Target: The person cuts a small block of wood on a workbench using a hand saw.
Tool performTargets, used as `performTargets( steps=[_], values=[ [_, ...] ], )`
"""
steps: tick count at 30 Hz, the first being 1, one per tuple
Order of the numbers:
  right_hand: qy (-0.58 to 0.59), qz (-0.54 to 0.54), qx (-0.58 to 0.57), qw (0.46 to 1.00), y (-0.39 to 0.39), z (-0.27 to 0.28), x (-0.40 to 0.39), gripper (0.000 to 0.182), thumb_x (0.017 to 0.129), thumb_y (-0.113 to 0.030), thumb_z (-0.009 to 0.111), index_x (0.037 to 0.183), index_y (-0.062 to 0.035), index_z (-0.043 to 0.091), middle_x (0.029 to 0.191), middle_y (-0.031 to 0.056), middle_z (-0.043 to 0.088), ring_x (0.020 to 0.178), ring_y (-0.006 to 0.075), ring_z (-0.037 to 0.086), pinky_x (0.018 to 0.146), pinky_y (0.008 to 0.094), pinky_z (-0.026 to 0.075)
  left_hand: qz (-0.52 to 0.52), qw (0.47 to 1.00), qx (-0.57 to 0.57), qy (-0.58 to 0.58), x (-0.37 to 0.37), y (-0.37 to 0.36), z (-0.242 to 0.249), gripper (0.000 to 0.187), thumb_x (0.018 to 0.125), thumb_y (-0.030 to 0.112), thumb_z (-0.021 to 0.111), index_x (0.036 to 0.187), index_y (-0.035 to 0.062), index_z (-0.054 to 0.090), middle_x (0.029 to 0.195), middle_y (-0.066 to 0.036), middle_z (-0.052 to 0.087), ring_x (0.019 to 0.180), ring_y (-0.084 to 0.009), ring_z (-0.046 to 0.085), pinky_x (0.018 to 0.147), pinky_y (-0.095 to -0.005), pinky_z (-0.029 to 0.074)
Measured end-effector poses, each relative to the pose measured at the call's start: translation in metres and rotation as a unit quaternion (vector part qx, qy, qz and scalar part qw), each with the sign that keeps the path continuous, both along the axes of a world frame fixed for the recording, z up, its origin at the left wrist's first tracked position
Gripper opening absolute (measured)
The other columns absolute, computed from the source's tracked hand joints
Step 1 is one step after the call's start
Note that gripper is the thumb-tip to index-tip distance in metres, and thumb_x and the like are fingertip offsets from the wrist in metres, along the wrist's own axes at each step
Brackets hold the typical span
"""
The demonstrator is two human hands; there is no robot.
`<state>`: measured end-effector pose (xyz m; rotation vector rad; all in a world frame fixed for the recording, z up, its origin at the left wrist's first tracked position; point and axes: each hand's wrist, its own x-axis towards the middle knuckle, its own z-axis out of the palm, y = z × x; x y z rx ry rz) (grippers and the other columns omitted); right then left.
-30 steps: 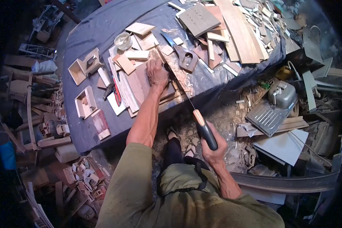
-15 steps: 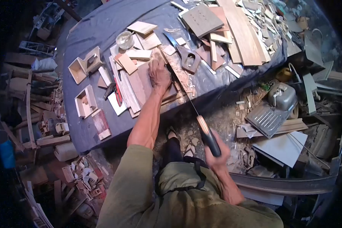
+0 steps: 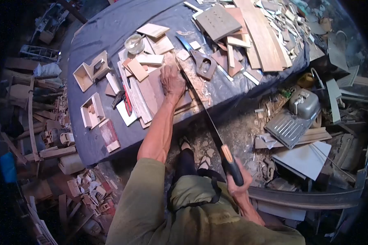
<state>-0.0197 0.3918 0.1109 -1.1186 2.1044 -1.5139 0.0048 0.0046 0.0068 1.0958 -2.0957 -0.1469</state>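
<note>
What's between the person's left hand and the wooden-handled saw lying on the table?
Going from the left hand, the head view shows first the held saw's blade, then a scatter of pale wood shavings.

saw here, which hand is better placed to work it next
Probably the right hand: it is closed around the handle of the saw. The left hand is up on the table, over the brown board beside the blade, so it seems better suited to steadying.
</note>
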Motion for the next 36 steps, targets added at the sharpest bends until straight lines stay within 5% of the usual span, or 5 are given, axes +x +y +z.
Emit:
performTargets(
  steps=[5,8,17,22,36],
  values=[
    [-0.075,0.001,0.028,0.997,-0.030,0.001,-0.006,0.052,0.079,0.003,0.061,0.131,-0.0034,0.062,0.079,0.0143,0.068,0.063,0.0125,0.063,0.060,0.0277,0.051,0.008,1.000,-0.008,-0.009,-0.002,0.000,0.001,0.015,0.079,0.004,0.056,0.093,0.0042,0.062,0.095,-0.017,0.058,0.097,-0.0369,0.055,0.081,-0.0488,0.046],
    [-0.008,0.006,-0.015,1.000,0.019,0.004,0.002,0.049,0.079,0.003,0.062,0.128,0.0021,0.062,0.094,0.0147,0.071,0.084,0.0155,0.067,0.076,0.0289,0.053,0.013,1.000,-0.012,0.000,-0.003,-0.007,0.005,0.017,0.079,0.004,0.055,0.095,0.0041,0.063,0.095,-0.017,0.058,0.097,-0.0371,0.055,0.081,-0.0487,0.046],
    [-0.014,0.010,-0.005,1.000,0.024,-0.001,0.001,0.051,0.077,0.002,0.062,0.127,0.0043,0.060,0.097,0.0224,0.072,0.084,0.0162,0.071,0.073,0.0318,0.055,0.006,1.000,-0.003,0.009,-0.001,0.000,0.000,0.014,0.076,0.004,0.056,0.089,0.0055,0.062,0.094,-0.016,0.056,0.096,-0.0360,0.055,0.081,-0.0490,0.046],
    [-0.052,0.014,0.044,0.998,-0.040,-0.004,-0.009,0.054,0.078,0.001,0.060,0.133,-0.0018,0.060,0.077,0.0100,0.067,0.064,0.0150,0.065,0.060,0.0282,0.051,0.005,1.000,-0.012,0.000,0.000,-0.001,0.001,0.013,0.076,0.003,0.055,0.088,0.0050,0.060,0.091,-0.016,0.057,0.096,-0.0359,0.055,0.080,-0.0497,0.046],
    [-0.070,0.006,0.025,0.997,0.003,0.020,-0.004,0.053,0.076,0.004,0.063,0.129,0.0008,0.061,0.092,0.0146,0.070,0.082,0.0157,0.068,0.075,0.0280,0.052,0.018,0.999,-0.032,0.004,-0.005,-0.009,-0.001,0.012,0.077,0.004,0.057,0.088,0.0054,0.059,0.091,-0.016,0.056,0.095,-0.0365,0.054,0.080,-0.0489,0.045]
  ],
)
